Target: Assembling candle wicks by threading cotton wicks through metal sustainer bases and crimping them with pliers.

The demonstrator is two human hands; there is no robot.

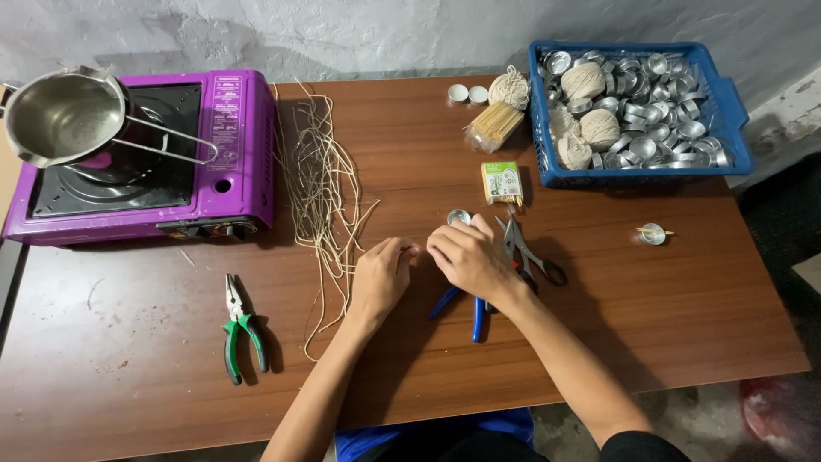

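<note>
Mid-table, both hands meet: left hand (380, 275) pinched shut on a wick strand (411, 249), right hand (466, 257) curled closed at the same strand. One metal cup (459, 217) at 12 o'clock of the hands. Two pliers: green-handled pliers (243, 325) at 8, blue-handled pliers (466, 305) under the right wrist. One scissors (526, 252) at 3. Three twine balls in the blue basket (727, 111).

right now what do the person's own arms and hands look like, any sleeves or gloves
Both arms are bare from the wrists up past the elbows. The left hand and right hand wear no gloves, and no rings, watch or bracelet can be seen. Only at the bottom edge does a bit of dark sleeve show on the right arm. No markings are visible.
</note>
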